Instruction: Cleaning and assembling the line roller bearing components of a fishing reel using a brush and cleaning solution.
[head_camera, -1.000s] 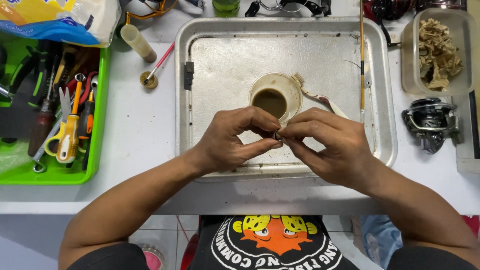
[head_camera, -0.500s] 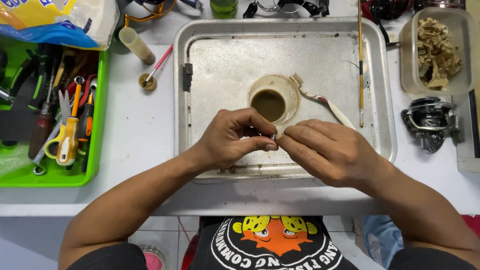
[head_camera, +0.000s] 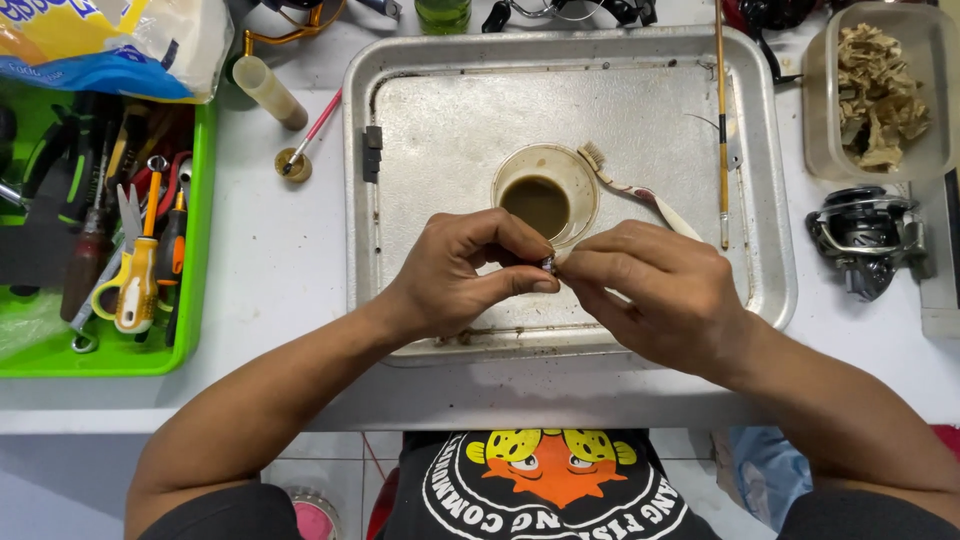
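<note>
Both hands meet over the near half of a metal tray (head_camera: 400, 200). My left hand (head_camera: 465, 275) and my right hand (head_camera: 650, 290) pinch a small metal part (head_camera: 548, 263) between their fingertips; most of it is hidden by the fingers. Just beyond the fingers stands a small clear cup (head_camera: 545, 190) of brown liquid. A toothbrush (head_camera: 630, 188) lies beside the cup, its bristles at the cup's rim.
A green bin (head_camera: 190, 330) of screwdrivers, scissors and pliers sits at the left. A fishing reel (head_camera: 865, 238) lies right of the tray, behind it a clear box (head_camera: 825, 130) of brownish scraps. A thin rod (head_camera: 721, 120) crosses the tray. A small brush (head_camera: 310, 135) and a tube (head_camera: 268, 92) lie at the upper left.
Both hands have shifted slightly away from me, toward the cup, still pinching the small part; the fingers have turned a little around it.
</note>
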